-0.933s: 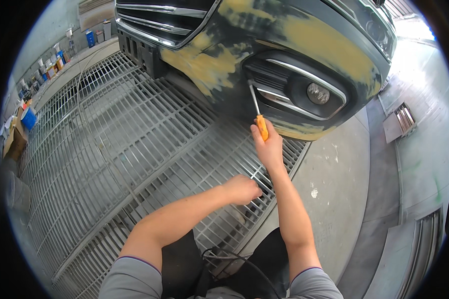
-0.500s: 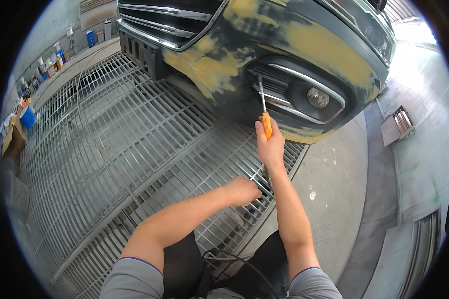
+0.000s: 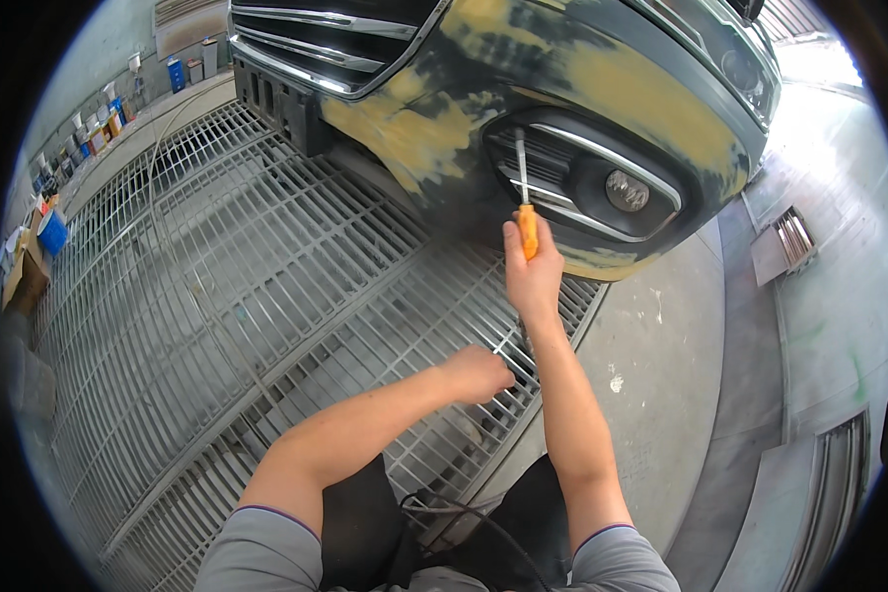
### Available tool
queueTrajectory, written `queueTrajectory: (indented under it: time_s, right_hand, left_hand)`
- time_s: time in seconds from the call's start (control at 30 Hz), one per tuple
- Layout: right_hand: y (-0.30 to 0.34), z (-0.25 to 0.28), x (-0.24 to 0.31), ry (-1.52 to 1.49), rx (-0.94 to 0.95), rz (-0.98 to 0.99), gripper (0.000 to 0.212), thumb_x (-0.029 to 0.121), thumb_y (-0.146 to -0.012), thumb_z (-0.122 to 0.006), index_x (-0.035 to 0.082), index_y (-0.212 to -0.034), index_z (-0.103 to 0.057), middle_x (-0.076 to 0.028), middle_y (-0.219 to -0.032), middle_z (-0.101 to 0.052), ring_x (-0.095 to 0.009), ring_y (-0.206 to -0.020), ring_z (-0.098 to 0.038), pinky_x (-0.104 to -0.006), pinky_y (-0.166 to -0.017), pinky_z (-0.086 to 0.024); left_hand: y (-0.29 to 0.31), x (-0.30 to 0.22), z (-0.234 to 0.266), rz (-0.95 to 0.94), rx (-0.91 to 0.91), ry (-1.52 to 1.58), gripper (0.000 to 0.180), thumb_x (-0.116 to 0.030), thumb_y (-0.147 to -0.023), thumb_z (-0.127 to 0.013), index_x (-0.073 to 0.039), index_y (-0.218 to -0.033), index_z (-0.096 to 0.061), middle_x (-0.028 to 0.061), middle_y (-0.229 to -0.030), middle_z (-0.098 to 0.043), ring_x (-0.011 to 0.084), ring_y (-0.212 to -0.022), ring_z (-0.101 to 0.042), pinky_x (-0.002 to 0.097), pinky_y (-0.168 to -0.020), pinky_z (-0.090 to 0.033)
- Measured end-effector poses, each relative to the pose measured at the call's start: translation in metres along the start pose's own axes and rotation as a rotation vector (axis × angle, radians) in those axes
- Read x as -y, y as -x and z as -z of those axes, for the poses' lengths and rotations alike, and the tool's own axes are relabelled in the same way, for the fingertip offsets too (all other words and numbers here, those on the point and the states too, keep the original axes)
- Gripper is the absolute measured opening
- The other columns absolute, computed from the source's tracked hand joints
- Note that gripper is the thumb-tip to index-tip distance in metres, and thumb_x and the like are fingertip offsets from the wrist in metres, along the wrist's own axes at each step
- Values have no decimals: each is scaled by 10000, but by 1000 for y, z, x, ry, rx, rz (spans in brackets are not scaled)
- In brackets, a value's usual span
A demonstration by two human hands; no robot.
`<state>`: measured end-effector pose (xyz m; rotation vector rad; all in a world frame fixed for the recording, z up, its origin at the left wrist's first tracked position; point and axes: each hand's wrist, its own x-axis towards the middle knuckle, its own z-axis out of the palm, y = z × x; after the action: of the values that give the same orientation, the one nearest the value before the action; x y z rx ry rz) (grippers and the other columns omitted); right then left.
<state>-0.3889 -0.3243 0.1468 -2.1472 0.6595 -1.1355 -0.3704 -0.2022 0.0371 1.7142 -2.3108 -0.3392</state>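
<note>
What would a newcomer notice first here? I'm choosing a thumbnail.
The car bumper at the top, patched with yellow filler, stands out most. Just below it the right hand holds an orange-handled screwdriver up into the fog-light recess, while the left hand rests on the metal floor grate.

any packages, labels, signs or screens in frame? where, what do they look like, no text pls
Blue bucket-like container: far left, at the edge of the metal floor grating.
Brown cardboard box: just below and left of it.
Row of small cans and bottles, blue, white and orange: along the upper-left wall, too small to detail.
No signs or screens visible.
</note>
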Motion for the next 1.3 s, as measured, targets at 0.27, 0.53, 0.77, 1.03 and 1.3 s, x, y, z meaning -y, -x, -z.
queueTrajectory:
  time_s: [0.27,0.53,0.77,1.03,1.3]
  right_hand:
    - [-3,7,16,-33,-13,-33,384,323,-1060,-709,30,-1307,-682,-113,-995,-752,-165,-896,-680,-334,-854,-548]
    - [-7,5,20,69,140,14,405,318,-1048,-723,27,-1327,-676,-111,-1004,-764,-171,-878,-697,-315,-829,-550]
    - [-5,10,20,4,-20,19,398,316,-1026,-718,51,-1317,-657,-260,-973,-758,-469,-892,-742,-466,-787,-578]
    - [-17,37,19,28,-133,-50,425,349,-1022,-717,47,-1317,-672,-270,-935,-755,-463,-887,-746,-472,-794,-576]
    - [-24,68,11,31,-172,-109,435,369,-1023,-718,71,-1337,-672,-269,-1016,-764,-449,-957,-753,-462,-849,-575]
  left_hand:
    - [-2,3,-4,-6,6,14,148,-156,-928,-618,-94,-893,-748,125,-910,-773,373,-915,-754,521,-766,-591]
    - [-2,3,-5,9,-3,13,126,-161,-914,-637,-101,-903,-747,128,-899,-766,367,-911,-751,521,-765,-583]
    - [-1,-1,2,10,47,-13,137,-175,-950,-626,-110,-973,-744,133,-911,-757,371,-925,-747,528,-770,-588]
    - [-3,2,-7,-1,48,7,94,-170,-925,-647,-126,-944,-728,128,-906,-750,370,-915,-741,527,-762,-583]
    - [-4,2,-13,-38,34,8,54,-162,-901,-655,-134,-900,-701,120,-881,-744,372,-883,-739,533,-724,-582]
